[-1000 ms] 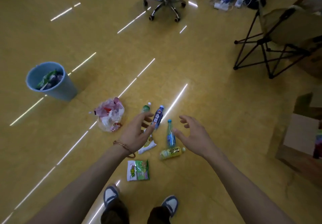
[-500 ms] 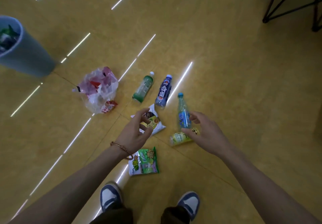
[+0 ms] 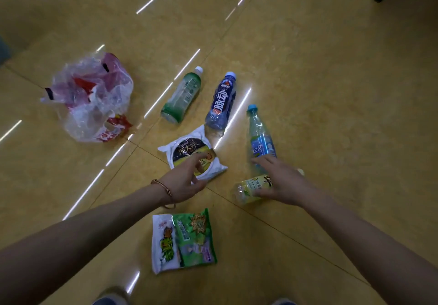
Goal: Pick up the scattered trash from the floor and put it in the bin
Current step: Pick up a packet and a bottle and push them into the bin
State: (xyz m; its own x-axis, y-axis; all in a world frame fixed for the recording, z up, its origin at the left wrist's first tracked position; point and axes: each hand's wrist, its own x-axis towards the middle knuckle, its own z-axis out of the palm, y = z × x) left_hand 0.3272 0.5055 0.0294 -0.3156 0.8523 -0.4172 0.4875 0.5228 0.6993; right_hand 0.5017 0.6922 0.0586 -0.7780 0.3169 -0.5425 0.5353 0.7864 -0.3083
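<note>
On the glossy yellow floor (image 3: 320, 91), the left hand (image 3: 186, 181), ringed by a thin copper bracelet (image 3: 166, 189), is being held over the white snack packet with a dark round label (image 3: 187, 153), fingers spread and lightly bent, thumb at the packet's near edge; whether it is being pinched cannot be told. The right hand (image 3: 283, 181) is being stretched over the small yellow-labelled plastic bottle (image 3: 250, 187), fingers nearly straight, the forefinger reaching the base of the clear blue-capped bottle (image 3: 259, 136). Beyond these, a dark blue labelled bottle (image 3: 221, 100) and a green-tinted white-capped bottle (image 3: 182, 96) are lying side by side, with a crumpled clear plastic bag with red print (image 3: 92, 100) further left. A green-and-white crisp bag (image 3: 184, 240) is lying between the forearms.
</note>
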